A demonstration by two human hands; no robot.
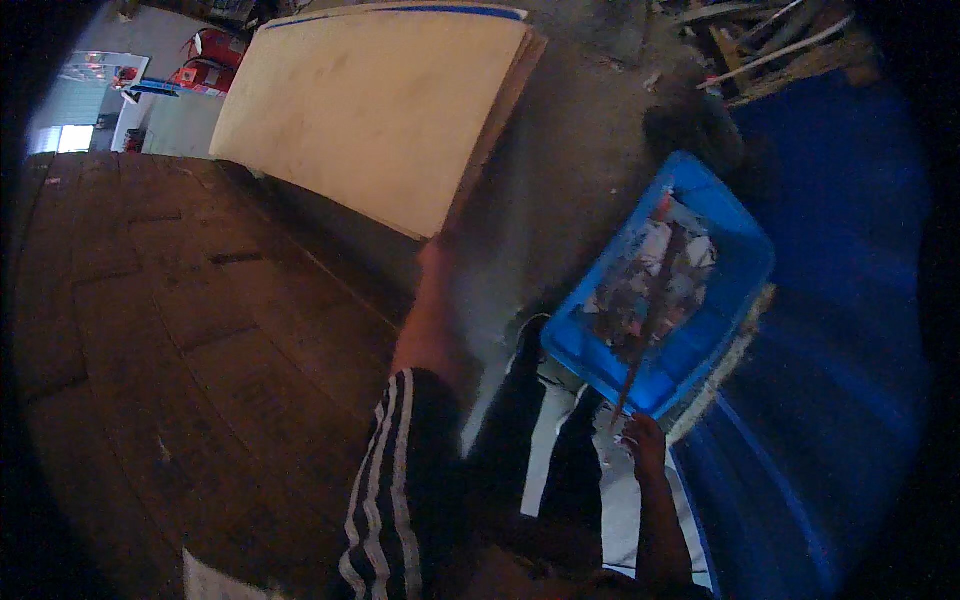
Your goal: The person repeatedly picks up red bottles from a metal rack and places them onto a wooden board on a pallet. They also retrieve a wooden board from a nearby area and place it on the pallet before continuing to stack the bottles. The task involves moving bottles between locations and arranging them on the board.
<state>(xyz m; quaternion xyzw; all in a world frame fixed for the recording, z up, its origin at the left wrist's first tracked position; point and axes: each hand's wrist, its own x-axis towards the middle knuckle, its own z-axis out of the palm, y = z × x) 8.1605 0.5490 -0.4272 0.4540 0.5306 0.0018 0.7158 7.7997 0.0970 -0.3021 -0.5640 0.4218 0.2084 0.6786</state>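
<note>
left hand (432, 252) | arm (428, 335) outstretched | right hand (646, 440) | lower, fingers (629, 438) curled

And we're up on the wearer's head, one fisheye facing down: left hand (431, 258) close at centre, bright patch (74, 138) far off at upper left.

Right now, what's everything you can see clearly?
Board stack: one, tan, top centre.
Tub: one, blue, right of centre.
Scraps: many, mixed colours, in tub.
Stick: one, brown, across tub.
Cardboard-like surface: one, brown, left.
Sheeting: count unclear, blue, far right.
Blurred objects: some, red, upper left.
Wood pile: one, brownish, upper right.
Floor: one, grey, centre.
Striped clothing: count unclear, dark, lower centre.
Left hand: one, at board stack.
Right hand: one, at tub rim.
</note>
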